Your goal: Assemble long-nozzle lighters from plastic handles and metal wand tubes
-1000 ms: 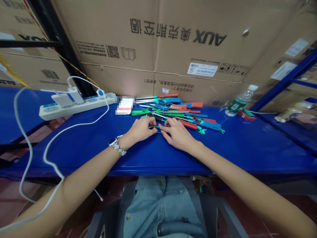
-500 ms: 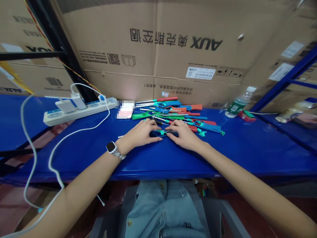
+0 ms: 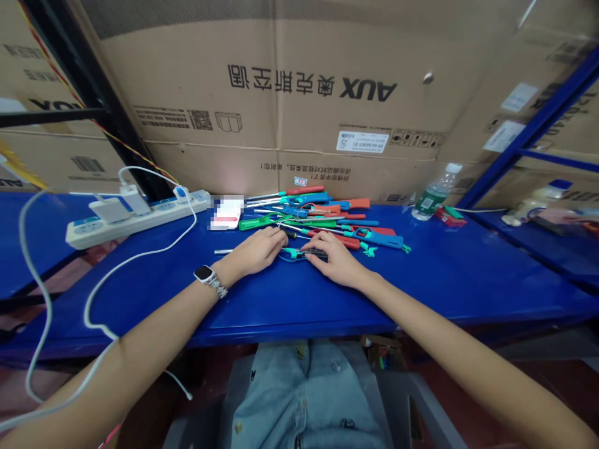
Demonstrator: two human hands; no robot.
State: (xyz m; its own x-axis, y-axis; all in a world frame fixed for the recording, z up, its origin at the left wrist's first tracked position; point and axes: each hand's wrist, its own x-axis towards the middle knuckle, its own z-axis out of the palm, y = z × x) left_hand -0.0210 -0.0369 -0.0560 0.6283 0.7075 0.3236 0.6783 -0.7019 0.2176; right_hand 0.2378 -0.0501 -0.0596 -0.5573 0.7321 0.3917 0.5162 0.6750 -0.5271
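On the blue table lies a long-barrelled gas lighter with a teal and blue middle and a dark handle end. My right hand grips the dark end between thumb and fingers. Its metal barrel sticks out to the left from beneath my left hand. The fingers of my left hand are closed at the black handle of a screwdriver, whose thin shaft points right. Just behind both hands is a pile of lighters in green, blue, red and orange, among them a blue lighter.
A white power strip with chargers and a white cable stands on the left. At the back right are a water bottle and a small red box. A large cardboard box walls off the back.
My left hand has left the lighter's middle and closed at the screwdriver handle behind it. My right hand stays on the lighter. The view has shifted slightly.
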